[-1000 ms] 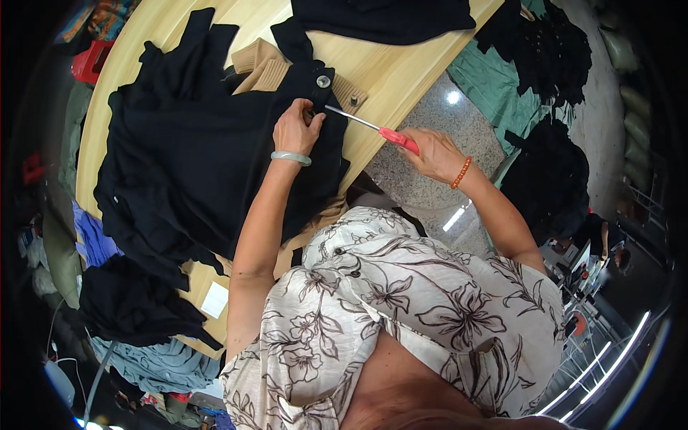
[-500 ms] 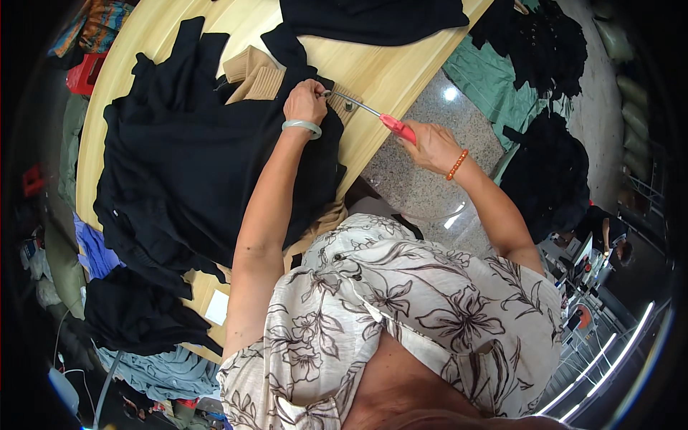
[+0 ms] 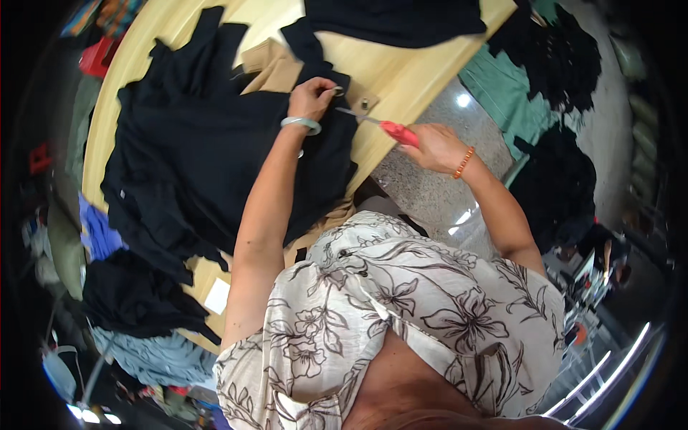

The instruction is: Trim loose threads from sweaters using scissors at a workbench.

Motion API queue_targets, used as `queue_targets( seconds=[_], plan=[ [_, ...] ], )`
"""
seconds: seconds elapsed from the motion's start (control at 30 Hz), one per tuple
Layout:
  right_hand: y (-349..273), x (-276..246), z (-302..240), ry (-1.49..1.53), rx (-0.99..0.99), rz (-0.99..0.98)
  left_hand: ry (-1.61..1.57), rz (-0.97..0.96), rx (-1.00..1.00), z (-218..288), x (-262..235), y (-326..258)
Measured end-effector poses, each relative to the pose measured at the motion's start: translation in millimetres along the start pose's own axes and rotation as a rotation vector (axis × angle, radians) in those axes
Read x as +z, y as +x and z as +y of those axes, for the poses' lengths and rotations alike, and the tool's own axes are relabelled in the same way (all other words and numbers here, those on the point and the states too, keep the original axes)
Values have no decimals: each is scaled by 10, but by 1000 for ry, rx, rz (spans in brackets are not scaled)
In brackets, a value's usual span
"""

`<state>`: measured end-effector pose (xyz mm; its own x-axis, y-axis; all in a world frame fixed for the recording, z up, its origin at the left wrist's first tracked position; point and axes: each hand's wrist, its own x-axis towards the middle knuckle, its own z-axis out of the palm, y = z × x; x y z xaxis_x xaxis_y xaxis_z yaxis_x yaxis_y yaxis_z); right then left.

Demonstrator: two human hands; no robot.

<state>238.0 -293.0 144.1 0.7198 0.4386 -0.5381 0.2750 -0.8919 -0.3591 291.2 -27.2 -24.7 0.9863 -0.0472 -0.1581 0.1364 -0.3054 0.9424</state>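
Note:
My left hand [image 3: 312,99] is closed in a pinch on a small round metal piece [image 3: 338,91] above the black garment. The piece is too small to name more exactly. In my right hand [image 3: 438,148] is a red-handled screwdriver [image 3: 399,134], its thin metal shaft pointing left; the blurred tip ends just below the pinched piece, apart from it. Under my left hand spreads a large black knit garment [image 3: 193,147]. Beyond it lies a folded tan ribbed piece [image 3: 276,66]. A second small metal piece [image 3: 365,104] rests on a brownish patch near the table edge.
The pale wooden table [image 3: 401,79] ends at a slanted right edge. Another black garment [image 3: 394,18] lies at its far side. Green cloth [image 3: 502,97] and black garments [image 3: 555,172] lie right, past the speckled floor [image 3: 444,183]. Purple cloth [image 3: 99,229] hangs left; a white card [image 3: 216,296] lies near me.
The screwdriver's tip has come away from the small metal piece and dropped slightly toward me. The left hand still pinches the piece. The whole view has shifted a little.

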Motion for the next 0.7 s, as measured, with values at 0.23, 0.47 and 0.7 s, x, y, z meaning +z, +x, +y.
queue_targets(
  seconds=[0.23,0.47,0.7],
  plan=[
    [4,98,4,172,-63,54,87,293,207,235,-49,-491],
    [41,449,151,124,-82,390,714,451,115,304,-603,-2310],
    [137,393,-568,280,-516,282,967,485,-260,140,-587,-3104]
  ],
)
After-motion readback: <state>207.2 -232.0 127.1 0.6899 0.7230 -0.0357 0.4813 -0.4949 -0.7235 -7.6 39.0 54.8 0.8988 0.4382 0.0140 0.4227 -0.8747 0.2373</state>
